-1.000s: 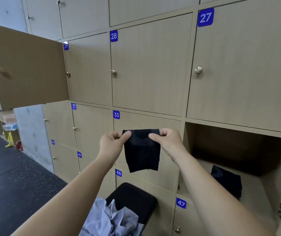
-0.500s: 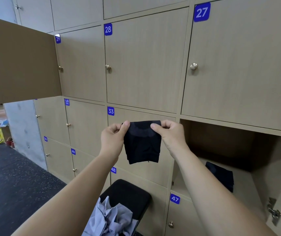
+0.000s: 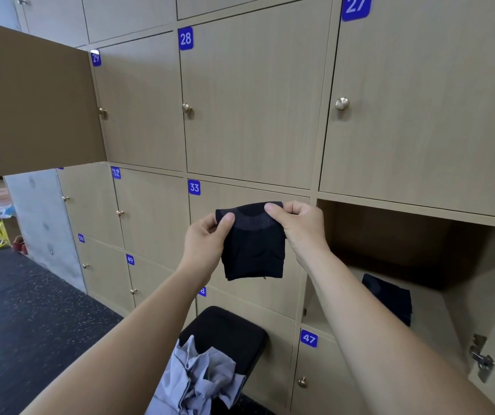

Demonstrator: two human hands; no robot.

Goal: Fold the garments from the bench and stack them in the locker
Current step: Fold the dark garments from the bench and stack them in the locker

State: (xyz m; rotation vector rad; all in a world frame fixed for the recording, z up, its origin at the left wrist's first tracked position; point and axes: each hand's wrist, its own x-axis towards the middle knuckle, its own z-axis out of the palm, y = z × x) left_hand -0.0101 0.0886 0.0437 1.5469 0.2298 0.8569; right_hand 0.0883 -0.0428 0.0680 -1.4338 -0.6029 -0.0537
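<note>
A small folded black garment [image 3: 253,250] hangs in the air in front of locker door 33. My left hand [image 3: 207,239] pinches its top left corner and my right hand [image 3: 295,224] pinches its top right corner. To the right, the open locker [image 3: 438,319] holds another folded black garment [image 3: 390,296] on its floor. Below my hands stands the black padded bench [image 3: 228,330] with a crumpled grey-blue garment [image 3: 198,381] lying on its near end.
The open locker's door with metal hinges [image 3: 481,359] stands at the far right. Another locker door [image 3: 30,106] swings out at upper left. Closed numbered lockers fill the wall. A dark speckled floor [image 3: 15,310] stretches left, with small items by a low shelf.
My hands have kept hold of the black garment, and it now sits a little further right in view, closer to the open locker. The view has shifted rightward and down.
</note>
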